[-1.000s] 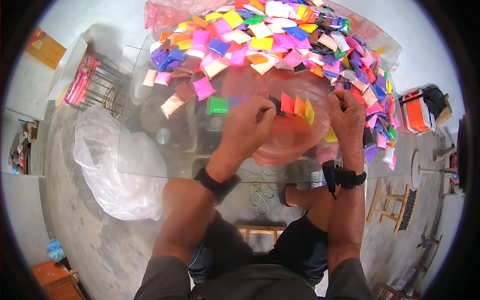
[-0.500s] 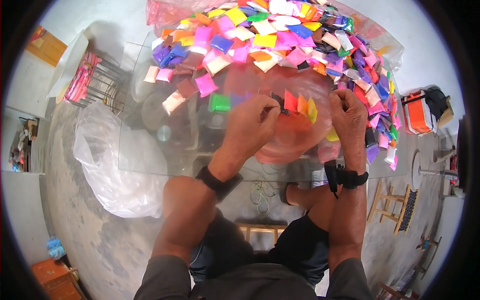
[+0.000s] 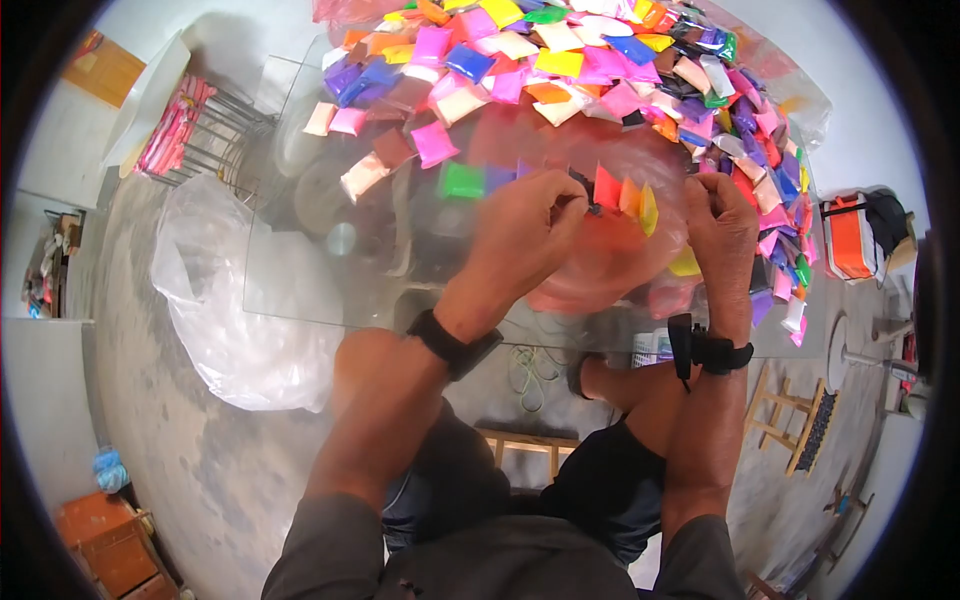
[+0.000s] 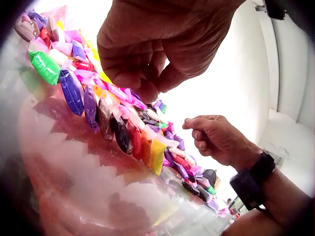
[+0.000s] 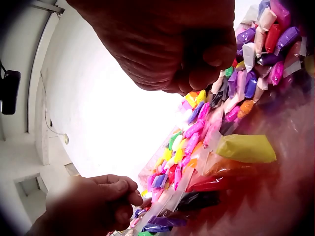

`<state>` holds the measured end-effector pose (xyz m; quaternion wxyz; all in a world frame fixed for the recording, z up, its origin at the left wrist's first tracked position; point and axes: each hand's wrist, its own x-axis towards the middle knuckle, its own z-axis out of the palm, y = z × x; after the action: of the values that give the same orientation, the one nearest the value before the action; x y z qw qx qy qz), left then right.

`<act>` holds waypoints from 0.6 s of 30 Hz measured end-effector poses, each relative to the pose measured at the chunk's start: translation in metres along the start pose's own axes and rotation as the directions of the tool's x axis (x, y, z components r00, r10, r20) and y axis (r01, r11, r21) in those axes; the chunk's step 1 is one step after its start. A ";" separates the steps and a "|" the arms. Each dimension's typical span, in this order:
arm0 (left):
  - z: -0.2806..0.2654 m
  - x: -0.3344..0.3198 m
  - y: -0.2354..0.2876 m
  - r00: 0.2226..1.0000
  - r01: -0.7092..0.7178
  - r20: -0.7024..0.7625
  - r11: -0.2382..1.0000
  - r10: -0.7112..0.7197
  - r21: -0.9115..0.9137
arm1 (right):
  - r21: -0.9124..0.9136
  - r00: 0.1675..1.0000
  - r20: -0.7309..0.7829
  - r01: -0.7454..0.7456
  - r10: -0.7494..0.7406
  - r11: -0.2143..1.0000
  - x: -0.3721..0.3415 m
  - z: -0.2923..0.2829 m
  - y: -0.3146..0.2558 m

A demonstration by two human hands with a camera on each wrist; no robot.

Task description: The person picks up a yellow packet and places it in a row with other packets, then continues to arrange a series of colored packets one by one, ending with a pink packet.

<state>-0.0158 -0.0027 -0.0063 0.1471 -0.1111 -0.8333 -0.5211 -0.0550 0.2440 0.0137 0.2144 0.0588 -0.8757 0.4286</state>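
My left hand [image 3: 528, 232] is above the glass table, fingers curled and tips together. Opposite it, my right hand [image 3: 722, 225] has its thumb and fingertips bunched. Neither hand shows anything in its pinch. Between and below them a row of small packets stands over pink plastic: green [image 4: 45, 68], blue [image 4: 72, 92], purple [image 4: 90, 108], brown [image 4: 105, 119], black [image 4: 121, 133], red [image 3: 607, 189], orange [image 3: 629, 198] and yellow [image 3: 649, 210]. The right wrist view shows the yellow packet [image 5: 247, 148] nearest. Whether fingers touch any thin film, I cannot tell.
A large heap of coloured packets [image 3: 560, 64] covers the far and right parts of the glass table [image 3: 300, 270]. White plastic [image 3: 235, 320] lies at its left. A small wooden stool [image 3: 795, 415] and an orange box [image 3: 848, 240] are at the right.
The head view has shifted, so the table and packets appear farther right and higher. Both hands keep nearly the same pose and place beside the row.
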 end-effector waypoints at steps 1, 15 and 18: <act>0.001 0.000 -0.001 1.000 -0.004 0.002 1.000 0.004 -0.008 | 0.005 1.000 0.007 -0.001 0.001 1.000 0.000 0.000 0.000; -0.007 0.010 -0.018 0.991 -0.014 -0.134 0.999 0.007 -0.052 | 0.012 0.998 0.045 -0.043 0.042 0.999 -0.001 0.003 -0.001; -0.014 0.014 -0.016 0.991 0.021 -0.131 0.998 -0.028 -0.055 | -0.029 0.999 0.022 0.034 -0.033 0.999 -0.001 0.003 -0.002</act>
<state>-0.0327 -0.0216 -0.0091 0.1922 -0.0704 -0.8089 -0.5512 -0.0542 0.2403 0.0127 0.2130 0.0749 -0.8831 0.4112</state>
